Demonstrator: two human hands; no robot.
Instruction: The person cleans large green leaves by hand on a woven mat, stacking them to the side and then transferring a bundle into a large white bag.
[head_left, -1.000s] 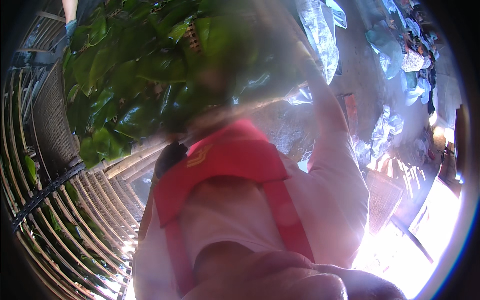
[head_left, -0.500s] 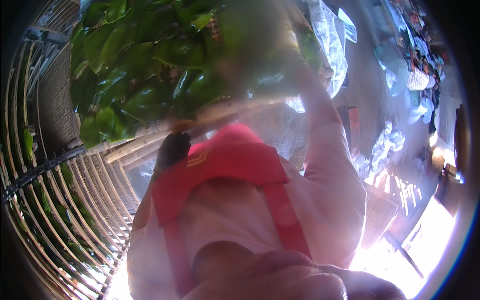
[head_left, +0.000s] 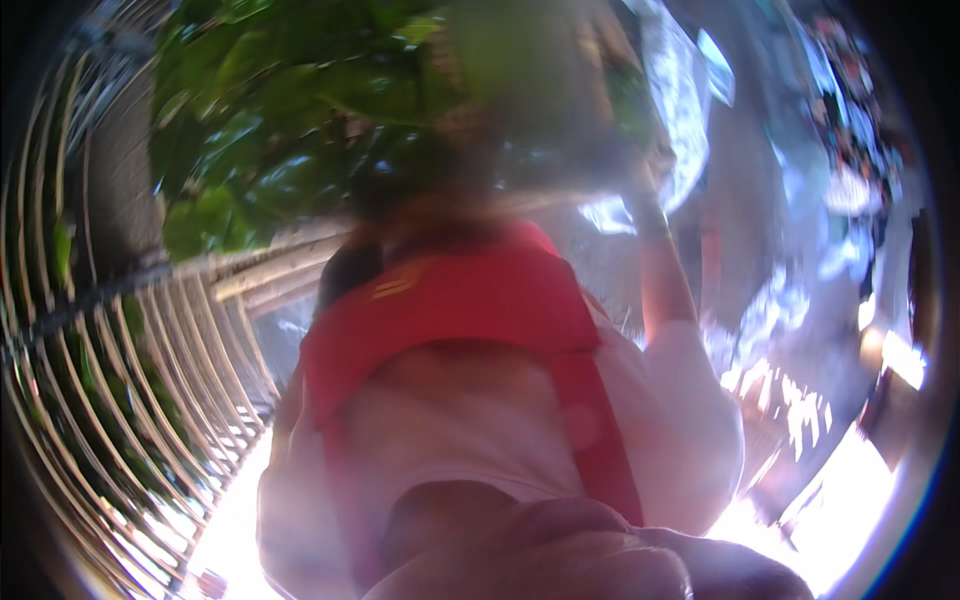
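A tray of glossy green leaves (head_left: 260, 110) fills the upper middle, with a pale bamboo edge (head_left: 280, 255) along its near side. Below that edge, my left hand (head_left: 348, 270), dark and perhaps gloved, is mostly hidden behind a red chest harness (head_left: 450, 300); its fingers are indistinct. My right hand (head_left: 650, 165) is raised at the tray's right end, beside crumpled clear plastic (head_left: 678, 120), and its fingers are smeared by motion. Whether either hand grips the tray cannot be made out.
Slatted bamboo racks (head_left: 150, 400) holding more leaves curve along the left, with a dark woven panel (head_left: 120, 180) above. On the right lie heaped bags and mixed items (head_left: 850, 160) and more crumpled plastic (head_left: 775, 300) on a grey floor (head_left: 740, 200). Bright glare shows low on both sides.
The tray's near edge sits higher in view and the surroundings have shifted. The image is more blurred. Another person's gloved hand, at upper left a second ago, is out of view.
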